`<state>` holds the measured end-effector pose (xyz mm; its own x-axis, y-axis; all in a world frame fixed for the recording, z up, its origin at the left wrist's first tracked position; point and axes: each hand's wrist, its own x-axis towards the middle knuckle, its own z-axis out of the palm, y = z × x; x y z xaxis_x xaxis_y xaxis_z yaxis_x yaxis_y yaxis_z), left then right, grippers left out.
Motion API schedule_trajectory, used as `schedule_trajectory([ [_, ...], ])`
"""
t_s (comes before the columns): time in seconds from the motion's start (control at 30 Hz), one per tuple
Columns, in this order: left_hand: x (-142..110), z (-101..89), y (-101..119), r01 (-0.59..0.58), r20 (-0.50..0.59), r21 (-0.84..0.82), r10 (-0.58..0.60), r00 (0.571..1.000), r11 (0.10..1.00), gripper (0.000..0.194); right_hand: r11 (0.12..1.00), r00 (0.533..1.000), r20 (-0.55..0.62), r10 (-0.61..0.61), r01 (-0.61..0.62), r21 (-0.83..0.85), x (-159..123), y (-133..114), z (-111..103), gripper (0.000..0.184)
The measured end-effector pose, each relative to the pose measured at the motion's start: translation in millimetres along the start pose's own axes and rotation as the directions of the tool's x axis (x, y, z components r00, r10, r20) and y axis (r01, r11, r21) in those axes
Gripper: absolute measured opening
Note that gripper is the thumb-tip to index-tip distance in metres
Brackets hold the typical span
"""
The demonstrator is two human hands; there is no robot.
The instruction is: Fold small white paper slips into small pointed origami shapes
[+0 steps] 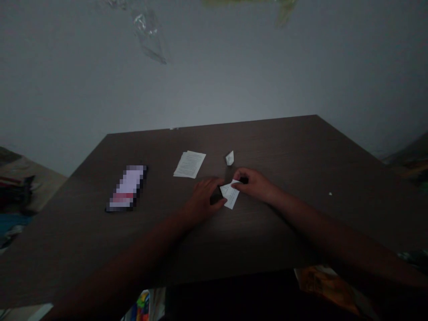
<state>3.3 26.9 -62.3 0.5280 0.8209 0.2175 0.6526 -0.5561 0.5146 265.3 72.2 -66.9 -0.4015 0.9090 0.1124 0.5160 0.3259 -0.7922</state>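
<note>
A small printed sheet of paper (229, 196), with its top folded to a slanted point, is between my two hands over the dark table. With thumb and forefinger, my right hand (252, 183) pinches its upper right corner. My left hand (201, 200) grips the paper's left side, its fingertips at the upper left corner and its thumb at the lower left edge. Just beyond my hands stands a small folded paper piece (229, 158). Farther left, a stack of printed paper sheets (190, 164) lies flat on the table.
On the left of the brown table (284, 147) lies a phone (128, 188), its lit screen blurred. A tiny white scrap (330, 193) is at the right. The wall (217, 76) rises behind the table's back edge. Colourful items (143, 305) show below the front edge.
</note>
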Motion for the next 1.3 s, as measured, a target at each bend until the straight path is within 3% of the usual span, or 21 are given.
schedule_trajectory([
  [0.1, 1, -2.2, -3, 0.019, -0.043, -0.035, -0.021, 0.999, 0.999, 0.052, 0.996, 0.980, -0.183, 0.073, -0.061, 0.069, 2, 3, 0, 0.009],
  [0.17, 1, -3.8, -5, 0.027, -0.074, -0.050, -0.031, 0.997, 0.998, 0.048, 0.995, 0.937, -0.336, 0.092, -0.073, 0.067, 1, 2, -2, 0.012],
  [0.27, 1, -4.4, -7, 0.023, -0.127, -0.072, -0.032, 0.991, 0.997, 0.046, 0.998, 0.886, -0.462, -0.038, 0.013, -0.058, -6, -8, -9, 0.015],
  [0.33, 1, -3.5, -8, 0.010, -0.147, -0.081, -0.022, 0.989, 0.997, 0.047, 0.963, 0.884, -0.414, -0.217, 0.126, -0.236, -11, -15, -11, 0.014],
  [0.4, 0, -2.0, -10, -0.007, -0.150, -0.076, -0.004, 0.989, 0.997, 0.045, 0.909, 0.909, -0.265, -0.322, 0.218, -0.355, -14, -20, -8, 0.012],
  [0.5, 0, 0.5, -11, -0.040, -0.138, -0.061, 0.032, 0.990, 0.997, 0.041, 0.864, 0.948, -0.005, -0.319, 0.289, -0.413, -14, -22, 3, 0.013],
  [0.57, 0, 2.4, -12, -0.064, -0.125, -0.042, 0.059, 0.990, 0.997, 0.039, 0.856, 0.948, 0.092, -0.306, 0.316, -0.408, -13, -20, 11, 0.010],
  [0.7, 1, 4.7, -12, -0.086, -0.110, 0.006, 0.086, 0.990, 0.996, 0.039, 0.882, 0.946, 0.088, -0.312, 0.323, -0.343, -17, -21, 20, 0.017],
  [0.87, 0, 2.3, -3, -0.059, -0.044, 0.113, 0.065, 0.997, 0.992, 0.034, 0.939, 0.956, 0.070, -0.283, 0.292, -0.183, -32, -34, 29, 0.043],
  [1.07, 0, -1.7, 1, 0.017, 0.046, 0.185, -0.026, 0.999, 0.983, 0.030, 0.981, 0.979, 0.070, -0.192, 0.189, 0.041, -37, -44, 23, 0.039],
  [1.17, 0, -5.1, 2, 0.023, 0.057, 0.182, -0.034, 0.998, 0.983, 0.027, 0.978, 0.979, 0.036, -0.202, 0.204, -0.055, -31, -37, 13, 0.037],
  [1.3, 0, -9.2, 2, -0.011, 0.094, 0.231, -0.011, 0.996, 0.973, 0.027, 0.939, 0.952, 0.125, -0.278, 0.297, -0.172, -25, -26, 6, 0.039],
])
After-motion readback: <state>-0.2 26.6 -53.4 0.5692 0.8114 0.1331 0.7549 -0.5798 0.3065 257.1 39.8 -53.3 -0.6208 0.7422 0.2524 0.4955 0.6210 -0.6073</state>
